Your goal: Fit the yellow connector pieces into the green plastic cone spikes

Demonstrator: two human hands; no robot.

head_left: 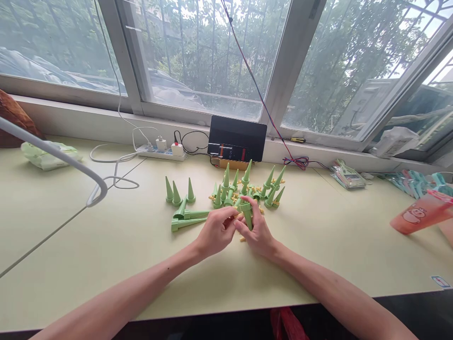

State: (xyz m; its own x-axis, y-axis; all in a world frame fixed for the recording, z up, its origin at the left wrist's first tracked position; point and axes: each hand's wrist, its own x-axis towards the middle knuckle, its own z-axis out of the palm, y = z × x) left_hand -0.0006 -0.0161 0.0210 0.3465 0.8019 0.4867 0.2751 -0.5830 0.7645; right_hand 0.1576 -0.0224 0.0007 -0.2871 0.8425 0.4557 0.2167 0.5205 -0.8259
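My right hand (261, 232) is wrapped around a green plastic plant-watering spike (247, 216), its wide collar up and its narrow end pointing down. Close beside it, my left hand (216, 230) is closed in a pinch, with a small yellow valve piece (236, 215) at the fingertips by the collar; the fingers partly cover it. Just beyond the hands, several more green spikes (225, 182) stand tip up among scattered yellow pieces. Left of these, three spikes (191, 192) stand apart. Several long green spikes (189, 223) lie near my left hand.
A dark tablet (238, 138) leans at the window. A power strip (161, 152) with cords lies to its left. A white curved bar (60, 156) crosses the left side. At right are a pink cup (421, 213) and plastic packets (348, 175). The table's front edge runs below my forearms.
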